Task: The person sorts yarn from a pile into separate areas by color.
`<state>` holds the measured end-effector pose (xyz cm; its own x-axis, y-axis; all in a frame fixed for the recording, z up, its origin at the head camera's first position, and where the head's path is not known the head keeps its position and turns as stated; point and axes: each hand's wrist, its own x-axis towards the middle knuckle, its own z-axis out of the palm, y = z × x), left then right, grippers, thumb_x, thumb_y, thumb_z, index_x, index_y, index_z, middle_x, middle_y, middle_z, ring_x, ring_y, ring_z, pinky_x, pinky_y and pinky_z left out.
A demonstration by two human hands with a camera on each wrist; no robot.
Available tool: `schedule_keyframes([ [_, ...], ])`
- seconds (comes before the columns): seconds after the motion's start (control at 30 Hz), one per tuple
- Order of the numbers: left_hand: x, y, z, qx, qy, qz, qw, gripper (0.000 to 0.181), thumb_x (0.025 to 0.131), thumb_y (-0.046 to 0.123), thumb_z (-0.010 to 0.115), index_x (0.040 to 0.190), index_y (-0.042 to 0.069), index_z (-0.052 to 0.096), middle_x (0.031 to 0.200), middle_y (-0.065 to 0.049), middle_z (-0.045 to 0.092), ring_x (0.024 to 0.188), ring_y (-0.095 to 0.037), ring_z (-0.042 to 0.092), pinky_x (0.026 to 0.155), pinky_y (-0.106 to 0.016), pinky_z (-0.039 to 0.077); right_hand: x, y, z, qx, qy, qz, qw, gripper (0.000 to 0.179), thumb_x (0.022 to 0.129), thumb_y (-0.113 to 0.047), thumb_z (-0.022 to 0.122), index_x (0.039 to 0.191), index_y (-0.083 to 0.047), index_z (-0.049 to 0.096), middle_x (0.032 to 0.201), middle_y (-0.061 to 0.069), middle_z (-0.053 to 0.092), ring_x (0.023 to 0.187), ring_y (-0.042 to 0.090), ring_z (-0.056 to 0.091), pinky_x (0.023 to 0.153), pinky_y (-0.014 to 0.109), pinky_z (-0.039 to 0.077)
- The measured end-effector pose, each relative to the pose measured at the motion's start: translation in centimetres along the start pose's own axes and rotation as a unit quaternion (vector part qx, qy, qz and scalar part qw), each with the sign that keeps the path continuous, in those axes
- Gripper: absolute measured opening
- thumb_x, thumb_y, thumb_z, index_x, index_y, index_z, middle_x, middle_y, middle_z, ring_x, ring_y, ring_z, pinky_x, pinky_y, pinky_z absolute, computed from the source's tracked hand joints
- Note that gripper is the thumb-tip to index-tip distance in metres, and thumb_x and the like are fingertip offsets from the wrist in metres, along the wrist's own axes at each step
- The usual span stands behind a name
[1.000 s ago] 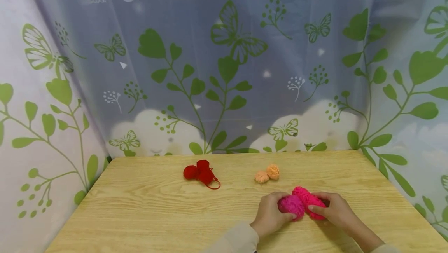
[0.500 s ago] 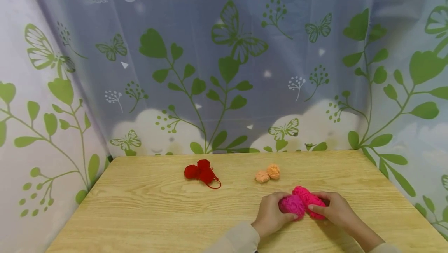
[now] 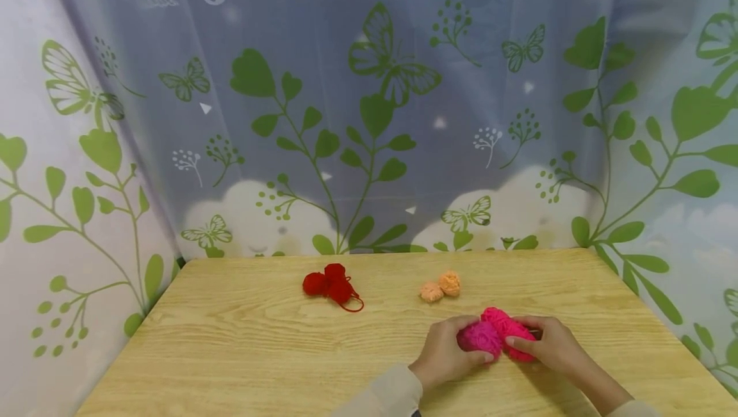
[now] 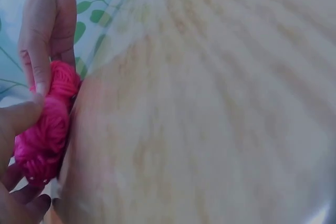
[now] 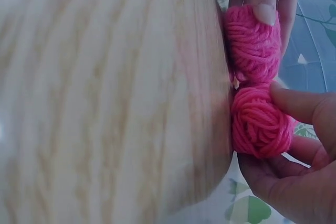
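At the right front of the table, my left hand [image 3: 445, 353] grips a magenta ball of yarn [image 3: 483, 339], thumb on the near side and fingers on the far side. Against it lies a longer hot-pink ball of yarn [image 3: 507, 332], which my right hand [image 3: 550, 346] holds between thumb and fingers. The two balls touch. In the right wrist view the hot-pink yarn [image 5: 262, 121] sits below the magenta yarn [image 5: 254, 43], both on the tabletop. In the left wrist view parts of both hands show around the pink yarn [image 4: 50, 124].
Behind the hands lie two peach yarn balls [image 3: 450, 283] side by side. Farther left is a cluster of red yarn balls [image 3: 337, 286] with a loose strand curling from it. The wooden table [image 3: 242, 353] meets a patterned curtain [image 3: 323, 116] at its back edge.
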<state>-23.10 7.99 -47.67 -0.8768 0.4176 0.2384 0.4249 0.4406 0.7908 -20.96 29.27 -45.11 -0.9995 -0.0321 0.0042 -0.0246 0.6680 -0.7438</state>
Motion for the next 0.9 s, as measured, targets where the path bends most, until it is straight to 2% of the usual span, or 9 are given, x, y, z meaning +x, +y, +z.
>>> schedule_keyframes([
  [0.2,0.2,-0.5,-1.3,-0.02,-0.019,0.019,0.9994,0.058,0.076,0.025,0.082,0.127,0.007,0.062,0.123,-0.001,0.065,0.112,-0.008,0.06,0.094,-0.02,0.046,0.2,-0.1,-0.4,-0.006,-0.005,0.0,1.0,0.053,0.085,-0.028,0.073,0.121,0.008,0.062,0.106,0.02,0.069,0.094,0.024,0.066,0.069,0.021,0.052],
  [0.3,0.2,-0.8,-2.1,-0.027,-0.03,0.021,0.999,0.059,0.076,0.025,0.082,0.128,0.005,0.061,0.119,-0.003,0.067,0.109,-0.01,0.063,0.096,-0.024,0.047,0.3,-0.3,-0.6,-0.009,-0.005,0.002,0.9999,0.052,0.087,-0.029,0.071,0.122,0.009,0.061,0.111,0.023,0.067,0.101,0.03,0.065,0.075,0.025,0.053],
  [0.47,0.1,-1.7,-3.9,-0.016,-0.044,0.026,0.9986,0.056,0.08,0.03,0.078,0.129,0.008,0.062,0.125,0.001,0.064,0.12,-0.013,0.056,0.101,-0.03,0.045,0.5,-0.6,-1.4,-0.016,-0.012,-0.019,0.9996,0.049,0.093,-0.028,0.064,0.123,0.01,0.059,0.117,0.023,0.065,0.108,0.034,0.063,0.084,0.035,0.054],
  [0.6,-0.5,-2.8,-6.0,0.0,-0.057,0.035,0.9977,0.053,0.084,0.032,0.074,0.13,0.008,0.061,0.131,0.001,0.06,0.124,-0.016,0.053,0.102,-0.032,0.044,0.8,-0.9,-2.1,-0.007,-0.016,-0.045,0.9988,0.048,0.097,-0.027,0.059,0.126,0.01,0.057,0.119,0.023,0.064,0.11,0.035,0.061,0.084,0.033,0.053],
  [0.73,-1.6,-3.8,-8.7,0.017,-0.07,0.028,0.997,0.053,0.086,0.034,0.072,0.13,0.006,0.06,0.132,-0.002,0.059,0.125,-0.02,0.052,0.103,-0.036,0.043,1.1,-1.4,-3.0,0.003,-0.019,-0.062,0.9979,0.05,0.099,-0.03,0.054,0.13,0.01,0.054,0.122,0.023,0.062,0.112,0.038,0.06,0.088,0.043,0.052],
  [0.9,-3.3,-5.1,-12.3,0.073,-0.074,0.026,0.9943,0.053,0.087,0.035,0.071,0.129,0.004,0.06,0.131,-0.004,0.06,0.125,-0.023,0.052,0.104,-0.04,0.043,1.3,-1.7,-4.4,-0.017,-0.009,-0.075,0.997,0.05,0.099,-0.031,0.053,0.13,0.009,0.054,0.12,0.024,0.063,0.111,0.04,0.06,0.088,0.051,0.051],
])
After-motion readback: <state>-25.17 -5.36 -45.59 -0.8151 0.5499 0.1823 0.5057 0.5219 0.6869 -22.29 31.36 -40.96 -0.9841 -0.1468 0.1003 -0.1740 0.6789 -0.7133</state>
